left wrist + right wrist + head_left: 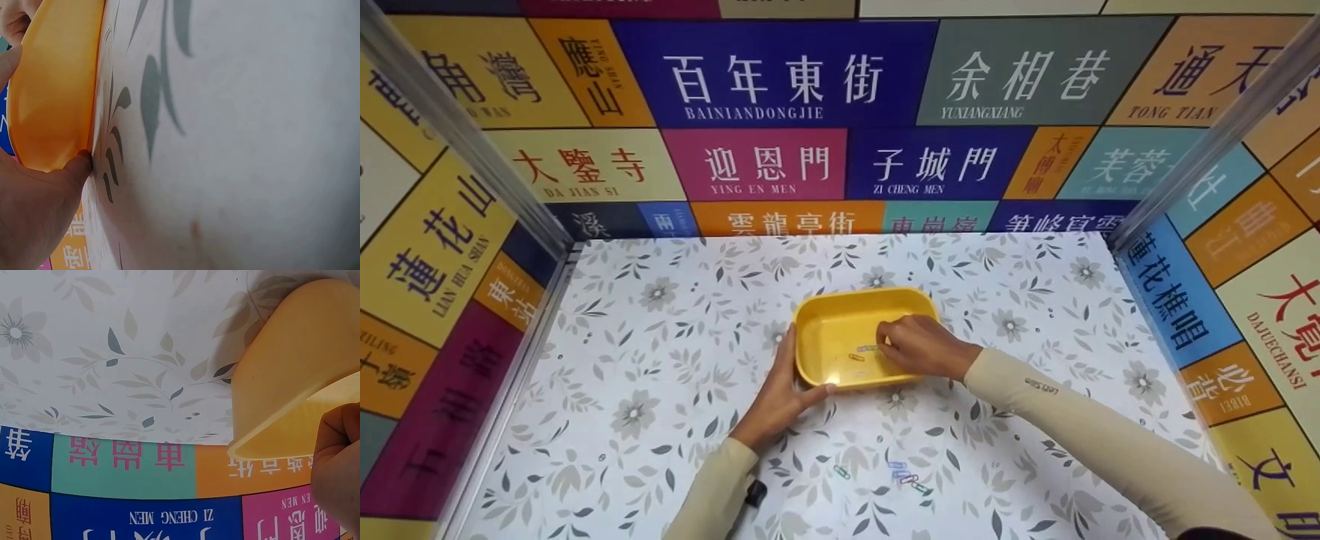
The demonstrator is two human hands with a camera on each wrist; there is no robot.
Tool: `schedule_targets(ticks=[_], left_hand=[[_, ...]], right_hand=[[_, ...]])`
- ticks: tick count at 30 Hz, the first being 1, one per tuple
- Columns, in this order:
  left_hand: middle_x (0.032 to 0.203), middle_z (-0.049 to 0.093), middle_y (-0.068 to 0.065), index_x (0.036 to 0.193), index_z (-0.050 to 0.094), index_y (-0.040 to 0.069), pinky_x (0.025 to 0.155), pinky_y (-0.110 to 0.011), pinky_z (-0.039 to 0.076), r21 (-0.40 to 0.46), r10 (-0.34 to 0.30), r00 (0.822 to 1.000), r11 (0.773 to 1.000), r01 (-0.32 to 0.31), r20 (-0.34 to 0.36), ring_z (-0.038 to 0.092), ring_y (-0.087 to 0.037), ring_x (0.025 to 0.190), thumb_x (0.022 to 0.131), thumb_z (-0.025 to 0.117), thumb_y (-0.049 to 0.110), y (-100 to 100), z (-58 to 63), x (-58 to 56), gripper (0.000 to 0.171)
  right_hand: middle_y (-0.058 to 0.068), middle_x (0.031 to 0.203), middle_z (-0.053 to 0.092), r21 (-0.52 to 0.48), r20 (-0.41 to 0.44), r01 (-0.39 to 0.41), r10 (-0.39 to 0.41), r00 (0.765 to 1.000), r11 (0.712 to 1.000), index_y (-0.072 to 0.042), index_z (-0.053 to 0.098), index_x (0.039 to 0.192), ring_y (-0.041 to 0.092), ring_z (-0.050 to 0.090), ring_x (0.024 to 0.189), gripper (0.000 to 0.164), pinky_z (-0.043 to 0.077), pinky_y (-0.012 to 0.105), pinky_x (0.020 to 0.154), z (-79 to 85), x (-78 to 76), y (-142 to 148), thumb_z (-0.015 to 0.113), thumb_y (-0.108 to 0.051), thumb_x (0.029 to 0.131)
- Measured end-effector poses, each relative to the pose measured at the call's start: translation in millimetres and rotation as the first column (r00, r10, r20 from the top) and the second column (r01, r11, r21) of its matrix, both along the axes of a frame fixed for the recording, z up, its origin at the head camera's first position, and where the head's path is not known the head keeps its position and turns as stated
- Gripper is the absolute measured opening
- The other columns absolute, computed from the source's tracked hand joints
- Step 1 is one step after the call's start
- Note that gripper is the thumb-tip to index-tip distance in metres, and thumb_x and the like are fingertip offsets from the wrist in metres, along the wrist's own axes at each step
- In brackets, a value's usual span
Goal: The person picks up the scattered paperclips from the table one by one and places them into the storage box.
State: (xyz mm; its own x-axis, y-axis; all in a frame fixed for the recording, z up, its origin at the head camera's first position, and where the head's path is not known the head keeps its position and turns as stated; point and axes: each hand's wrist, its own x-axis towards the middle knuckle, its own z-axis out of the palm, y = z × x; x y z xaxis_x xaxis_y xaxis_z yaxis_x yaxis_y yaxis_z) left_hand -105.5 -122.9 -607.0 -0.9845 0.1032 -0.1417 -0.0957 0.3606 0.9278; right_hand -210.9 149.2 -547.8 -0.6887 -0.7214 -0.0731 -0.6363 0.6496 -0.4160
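The yellow tub (829,330) sits on the desk (600,360), about midway between its left and right edges, with a few clips (868,348) on the tub's floor, an orange clip (856,358) among them. The right hand (922,345) reaches in over the tub's right side, fingers curled down beside those clips; the tips are hidden from me, so I can't tell whether that grip has a clip in it. The left hand (780,397) is spread wide round the near left corner, fingers along the left wall, thumb at the near one, and seems to be steadying the tub.

I'd have that left hand press only lightly, just enough that the tub can't slide. Thin clips lying flat look awkward to pinch; tipping one up with a nail and taking it singly should avoid dragging its neighbours.

Toward the desk's near edge lie a green clip (841,472) and, to its right, a small cluster of loose clips (910,479).

The desk top is white, printed with grey flowers and leaves. Its far edge meets a back wall (772,67) of coloured panels with Chinese lettering; similar panels cover both sides, and pale posts (472,127) rise at the far corners.
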Motion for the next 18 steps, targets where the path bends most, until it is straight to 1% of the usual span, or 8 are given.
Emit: schedule_targets(ticks=[3, 6, 10, 12, 15, 18], left_hand=[[0.185, -0.001, 0.006, 0.179, -0.002, 0.032, 0.137, -0.050, 0.004, 0.001, -0.003, 1.000, 1.000, 0.003, -0.002, 0.002, -0.021, 0.170, 0.087, 0.091, 0.041, -0.2, -1.1, -0.5, 0.131], [0.186, 0.000, 0.005, 0.179, -0.002, 0.030, 0.138, -0.048, 0.005, 0.021, -0.012, 1.000, 1.000, 0.012, -0.019, 0.003, -0.021, 0.170, 0.088, 0.091, 0.038, -1.1, -2.2, -0.4, 0.130], [0.186, 0.000, 0.000, 0.179, -0.002, 0.025, 0.138, -0.048, 0.006, 0.049, -0.025, 0.998, 0.998, 0.028, -0.054, 0.005, -0.023, 0.170, 0.089, 0.091, 0.033, -2.0, -2.6, 0.5, 0.129], [0.186, -0.001, 0.000, 0.179, -0.002, 0.025, 0.138, -0.047, 0.005, 0.050, -0.025, 0.998, 0.998, 0.028, -0.051, 0.004, -0.023, 0.170, 0.089, 0.091, 0.032, -1.6, -2.4, 0.6, 0.129], [0.186, 0.000, -0.002, 0.179, -0.001, 0.025, 0.137, -0.050, 0.005, 0.036, -0.014, 0.999, 0.999, 0.015, -0.038, 0.004, -0.025, 0.170, 0.089, 0.091, 0.035, -0.9, -1.9, 0.4, 0.129], [0.186, 0.001, -0.002, 0.179, 0.000, 0.025, 0.137, -0.053, 0.006, 0.031, -0.006, 1.000, 0.999, 0.007, -0.028, 0.004, -0.026, 0.171, 0.088, 0.091, 0.037, -0.2, -1.8, -0.1, 0.129]], right_hand=[[0.005, 0.084, 0.075, 0.007, -0.018, -0.003, 0.003, 1.000, 1.000, -0.002, 0.080, 0.107, 0.013, 0.060, 0.067, 0.015, 0.054, 0.029, 0.067, -2.6, -3.0, -1.6, 0.067, -0.009, 0.105], [0.005, 0.083, 0.075, 0.012, -0.032, -0.006, 0.007, 0.999, 1.000, -0.002, 0.080, 0.107, 0.012, 0.059, 0.065, 0.015, 0.054, 0.030, 0.066, -4.2, -6.6, -3.4, 0.066, -0.009, 0.105], [0.003, 0.081, 0.072, 0.032, -0.012, 0.017, -0.016, 1.000, 0.999, -0.003, 0.080, 0.110, 0.012, 0.057, 0.064, 0.017, 0.051, 0.028, 0.064, -3.8, -10.5, -6.9, 0.065, -0.011, 0.107], [0.002, 0.083, 0.073, 0.049, -0.001, 0.032, -0.032, 0.999, 0.998, -0.004, 0.080, 0.113, 0.012, 0.057, 0.065, 0.018, 0.051, 0.028, 0.065, -4.2, -11.6, -8.4, 0.065, -0.013, 0.108], [0.001, 0.086, 0.073, 0.073, 0.012, 0.052, -0.053, 0.999, 0.996, -0.005, 0.079, 0.115, 0.013, 0.059, 0.067, 0.019, 0.051, 0.028, 0.067, -5.7, -13.3, -10.7, 0.065, -0.015, 0.109], [0.000, 0.085, 0.071, 0.098, 0.023, 0.068, -0.070, 0.997, 0.993, -0.006, 0.079, 0.117, 0.014, 0.060, 0.068, 0.020, 0.052, 0.028, 0.069, -7.5, -14.4, -12.3, 0.064, -0.016, 0.109]])
